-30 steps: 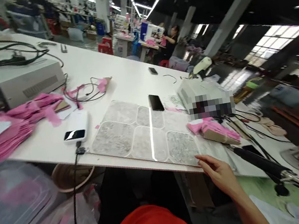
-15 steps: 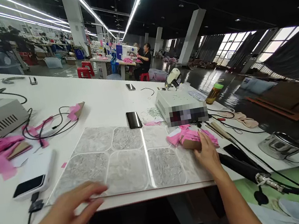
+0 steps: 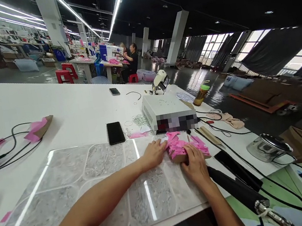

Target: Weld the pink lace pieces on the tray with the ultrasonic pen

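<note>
A bundle of pink fabric strips with brown card along its front lies on the right end of the grey tile-patterned mat. My right hand grips its near side, fingers over the top and thumb against the card. At the bundle's left edge, my left hand has curled fingers closed on the pink fabric; the fingertips are partly hidden. Just behind the bundle stands a light grey box-shaped device, its front blurred out.
A black phone lies at the mat's back edge, a second phone farther off. Cables and pink scraps are at left. On the right are a black-handled tool, a glass jug and a bottle.
My left hand has moved from the mat's front left across to the bundle and closed on its fabric. My right hand stays on the bundle. The view has turned slightly right.
</note>
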{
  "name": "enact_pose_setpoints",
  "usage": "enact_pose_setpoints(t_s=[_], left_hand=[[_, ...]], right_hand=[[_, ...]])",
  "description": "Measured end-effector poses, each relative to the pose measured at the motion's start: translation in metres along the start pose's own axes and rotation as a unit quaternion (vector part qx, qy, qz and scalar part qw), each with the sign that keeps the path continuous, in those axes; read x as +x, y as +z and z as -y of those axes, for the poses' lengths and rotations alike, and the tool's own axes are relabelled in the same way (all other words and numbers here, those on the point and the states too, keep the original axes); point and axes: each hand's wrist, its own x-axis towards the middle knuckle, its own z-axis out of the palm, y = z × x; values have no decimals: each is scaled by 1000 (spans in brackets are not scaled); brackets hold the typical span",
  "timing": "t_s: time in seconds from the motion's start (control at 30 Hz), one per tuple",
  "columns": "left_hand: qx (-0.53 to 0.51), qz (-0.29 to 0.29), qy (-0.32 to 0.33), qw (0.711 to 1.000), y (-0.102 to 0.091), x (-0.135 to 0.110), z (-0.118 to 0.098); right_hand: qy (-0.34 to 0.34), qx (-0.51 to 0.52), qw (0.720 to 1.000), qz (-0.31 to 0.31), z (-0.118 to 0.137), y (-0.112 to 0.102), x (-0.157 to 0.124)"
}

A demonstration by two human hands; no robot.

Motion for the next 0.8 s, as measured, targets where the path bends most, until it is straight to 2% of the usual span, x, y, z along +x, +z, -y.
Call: enact_pose_setpoints(t_s=[0.1, 0.23, 0.33, 0.4, 0.5, 0.57, 0.63, 0.7, 0.77, 0.8], left_hand=[[-11, -11, 10, 1000, -9, -5, 28], [-31, -26, 0, 999, -22, -29, 57], [-49, -51, -20, 997, -28, -47, 56], [-62, -62, -33, 996, -35, -55, 47], [-78, -66, -70, 992, -56, -69, 39], [-85, -76, -103, 988, -80, -84, 45], [-95, -100, -139, 981, -111, -100, 63], [-124, -136, -217, 959, -142, -114, 86], [-127, -151, -263, 945, -165, -124, 104], [-123, -147, -272, 943, -172, -128, 109]], right_hand=[[-9, 18, 999, -48, -6, 4, 0], [8, 56, 992, -115, -10, 3, 3], [23, 89, 985, -149, -5, -8, 10], [-5, 109, 981, -158, 6, -20, 17], [-78, 132, 979, -137, 41, -37, 27], [-125, 156, 973, -116, 77, -42, 32], [-183, 183, 960, -106, 121, -38, 37], [-232, 221, 945, -66, 163, -27, 45], [-269, 242, 932, 1, 192, -15, 55], [-276, 246, 928, 45, 198, -11, 60]])
